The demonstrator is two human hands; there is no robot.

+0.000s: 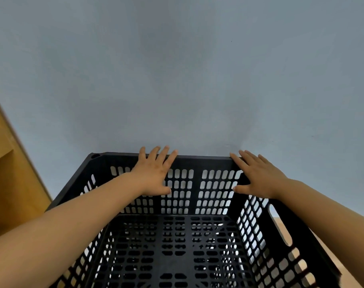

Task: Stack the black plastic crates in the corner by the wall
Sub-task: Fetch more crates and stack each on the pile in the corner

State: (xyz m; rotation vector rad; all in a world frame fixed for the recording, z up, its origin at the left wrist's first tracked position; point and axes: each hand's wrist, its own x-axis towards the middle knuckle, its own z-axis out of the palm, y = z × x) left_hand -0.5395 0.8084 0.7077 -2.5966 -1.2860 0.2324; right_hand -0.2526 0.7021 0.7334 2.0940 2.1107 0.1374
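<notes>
A black plastic crate (197, 157) with slotted walls and floor fills the lower half of the view, its far rim against the grey wall. More black lattice shows through its floor, so another crate seems to lie below. My left hand (156, 172) rests flat on the far rim, left of centre, fingers spread. My right hand (258, 175) lies flat on the far right corner of the rim, fingers spread. Neither hand wraps around anything.
A plain grey wall (187, 80) stands directly behind the crate. A yellow-brown wooden panel or shelf (8, 173) runs along the left side. A strip of tan floor (297, 231) shows to the right of the crate.
</notes>
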